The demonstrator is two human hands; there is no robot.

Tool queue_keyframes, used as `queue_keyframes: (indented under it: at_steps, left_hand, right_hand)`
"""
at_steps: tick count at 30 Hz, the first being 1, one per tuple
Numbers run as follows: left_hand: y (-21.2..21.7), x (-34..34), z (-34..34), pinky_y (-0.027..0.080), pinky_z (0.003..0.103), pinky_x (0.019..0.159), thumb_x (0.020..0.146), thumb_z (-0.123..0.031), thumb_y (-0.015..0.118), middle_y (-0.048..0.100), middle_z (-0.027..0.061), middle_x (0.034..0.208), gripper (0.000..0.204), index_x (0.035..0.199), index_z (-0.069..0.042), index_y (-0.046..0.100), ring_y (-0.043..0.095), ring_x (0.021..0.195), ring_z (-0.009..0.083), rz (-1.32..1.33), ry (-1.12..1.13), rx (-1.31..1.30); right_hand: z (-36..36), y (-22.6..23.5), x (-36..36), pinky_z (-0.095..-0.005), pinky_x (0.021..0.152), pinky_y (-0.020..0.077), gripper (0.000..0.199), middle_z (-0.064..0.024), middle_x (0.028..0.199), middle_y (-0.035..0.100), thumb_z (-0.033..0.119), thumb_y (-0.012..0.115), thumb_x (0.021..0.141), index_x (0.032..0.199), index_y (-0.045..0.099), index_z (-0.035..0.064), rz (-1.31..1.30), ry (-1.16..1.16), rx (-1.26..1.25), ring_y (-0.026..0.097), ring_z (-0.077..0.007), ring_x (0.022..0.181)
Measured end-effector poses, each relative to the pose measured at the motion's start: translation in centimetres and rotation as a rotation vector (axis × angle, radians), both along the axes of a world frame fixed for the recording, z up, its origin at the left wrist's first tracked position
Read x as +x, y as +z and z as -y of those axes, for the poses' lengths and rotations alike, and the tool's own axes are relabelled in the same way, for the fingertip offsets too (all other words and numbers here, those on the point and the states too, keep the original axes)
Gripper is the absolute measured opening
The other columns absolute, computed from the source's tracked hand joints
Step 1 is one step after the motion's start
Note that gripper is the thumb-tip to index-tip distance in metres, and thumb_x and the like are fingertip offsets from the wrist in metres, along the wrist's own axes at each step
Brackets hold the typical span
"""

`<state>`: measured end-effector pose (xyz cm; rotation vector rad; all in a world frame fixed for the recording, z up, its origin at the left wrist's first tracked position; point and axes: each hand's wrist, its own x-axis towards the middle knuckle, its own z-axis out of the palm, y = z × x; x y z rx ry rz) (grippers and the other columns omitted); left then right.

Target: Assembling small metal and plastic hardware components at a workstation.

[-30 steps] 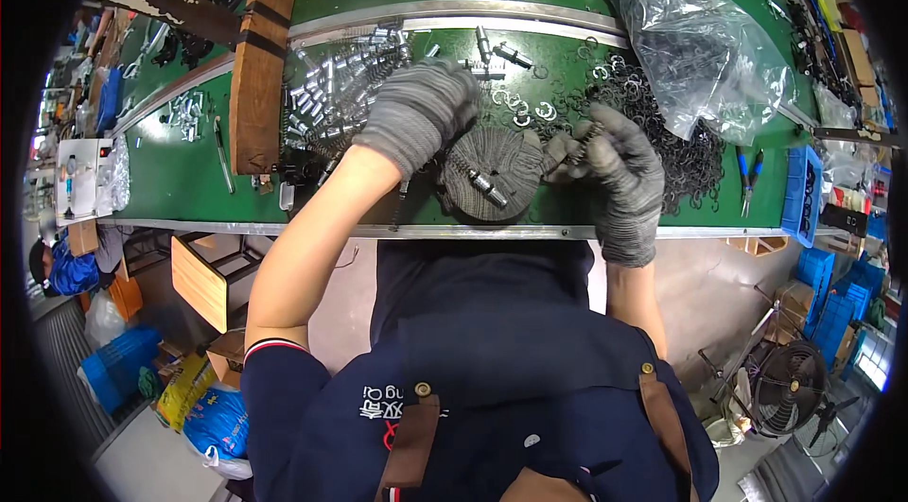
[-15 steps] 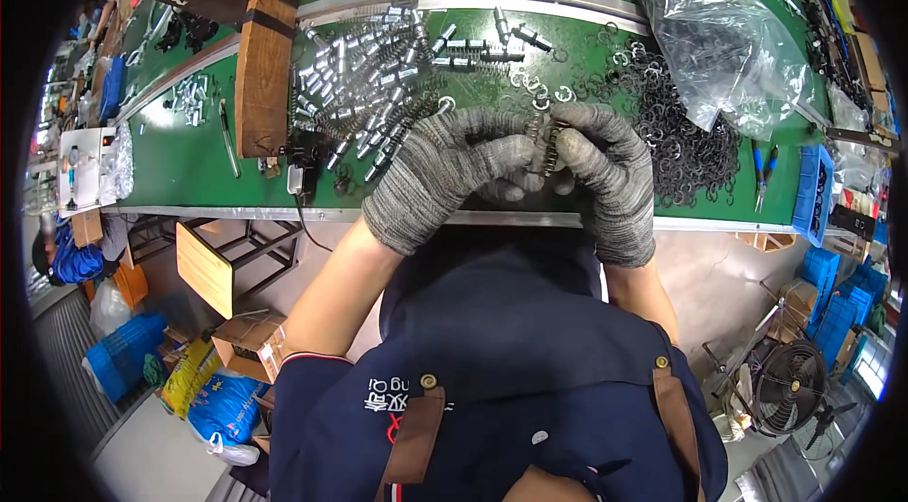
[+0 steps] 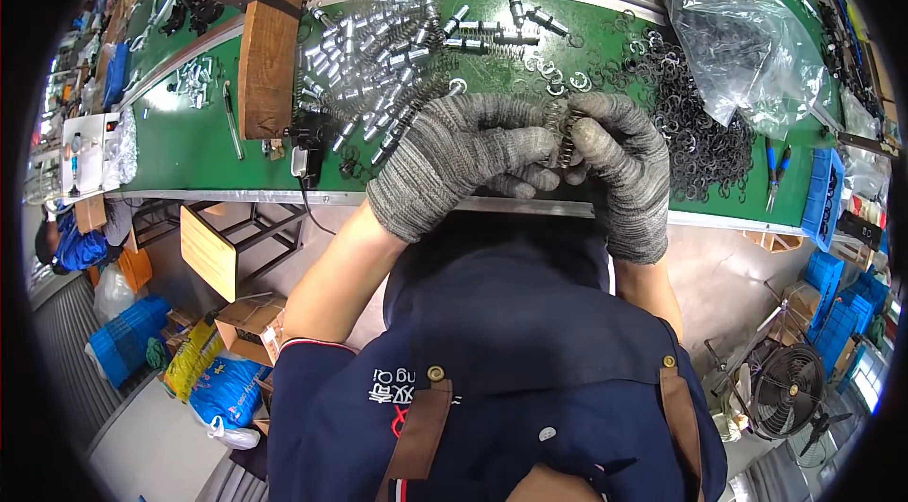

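Observation:
In grey knitted gloves, my left hand (image 3: 463,147) and my right hand (image 3: 626,166) meet over the near edge of the green workbench. Between their fingertips stands a dark coil spring (image 3: 566,138), pinched from both sides; gloves cover part of it, and whatever else they may hold there is too small to make out. Just beyond my fingers lie a few shiny open rings (image 3: 555,83). Past my left hand spreads a pile of silvery cylindrical pins and springs (image 3: 378,62). Beside my right hand is a heap of black open rings (image 3: 695,138).
A clear plastic bag (image 3: 733,39) lies behind the ring heap. Blue-handled pliers (image 3: 776,179) and a blue tray (image 3: 821,198) are at the right edge. On the left stand a wooden post (image 3: 269,58) and a pen-like tool (image 3: 233,122).
The bench and its parts have shifted slightly up and right in the picture. My hands have moved a little right, and their fingers remain closed around the spring.

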<state>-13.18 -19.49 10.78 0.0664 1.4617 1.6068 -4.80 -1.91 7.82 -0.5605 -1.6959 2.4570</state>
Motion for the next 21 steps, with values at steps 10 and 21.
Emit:
queue_keyframes:
  at_steps: [10,21]
  left_hand:
    - [-0.53,0.37,-0.11,0.060,0.027,0.071,0.095,-0.020,0.069,0.074,0.0104,0.096,0.033,0.121,0.001,0.067,0.072,0.081,0.0162,-0.046,-0.012,0.018]
    - [-0.38,0.90,-0.34,0.060,0.027,0.071,0.096,-0.019,0.069,0.074,0.0115,0.098,0.033,0.121,0.003,0.066,0.072,0.082,0.0172,0.013,0.029,0.081]
  right_hand:
    - [0.16,-0.09,0.26,-0.0229,0.058,0.0488,0.027,-0.0051,0.079,0.066,0.013,0.076,0.088,0.110,0.067,-0.0007,0.021,-0.019,-0.026,0.059,-0.0109,0.063]
    - [-0.19,-0.30,0.73,-0.0248,0.066,0.0549,0.022,-0.0081,0.098,0.072,0.009,0.074,0.091,0.111,0.068,0.0022,-0.028,0.028,-0.076,0.065,-0.0122,0.076]
